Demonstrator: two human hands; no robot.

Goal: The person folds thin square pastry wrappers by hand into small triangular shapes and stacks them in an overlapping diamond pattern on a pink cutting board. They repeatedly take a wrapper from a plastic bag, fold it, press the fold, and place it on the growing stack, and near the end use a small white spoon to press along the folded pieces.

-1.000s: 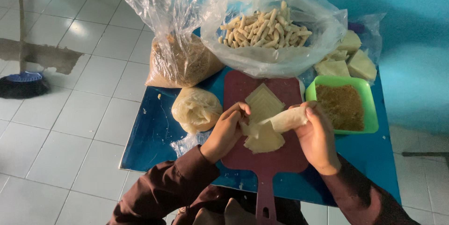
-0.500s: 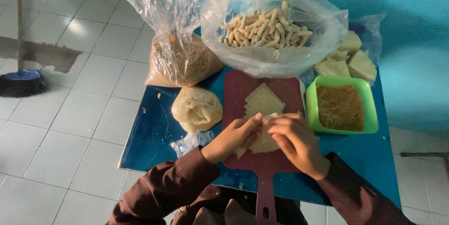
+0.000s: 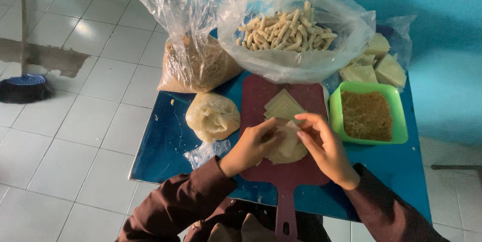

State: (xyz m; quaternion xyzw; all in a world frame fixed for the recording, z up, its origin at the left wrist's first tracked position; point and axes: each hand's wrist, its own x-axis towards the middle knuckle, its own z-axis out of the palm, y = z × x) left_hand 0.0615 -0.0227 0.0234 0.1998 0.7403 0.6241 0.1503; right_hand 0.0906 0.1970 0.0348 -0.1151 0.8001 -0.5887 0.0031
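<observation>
sleeves (image 3: 181,202): long, dark brown | hands (image 3: 251,146): bare

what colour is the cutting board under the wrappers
Dark red, or maroon: the cutting board shows best in the head view, on the blue table.

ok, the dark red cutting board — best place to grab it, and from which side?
Grab the cutting board by its handle, coming in from the near edge. It's narrow, bare, and juts toward the person; the wide part carries wrappers and both hands.
</observation>
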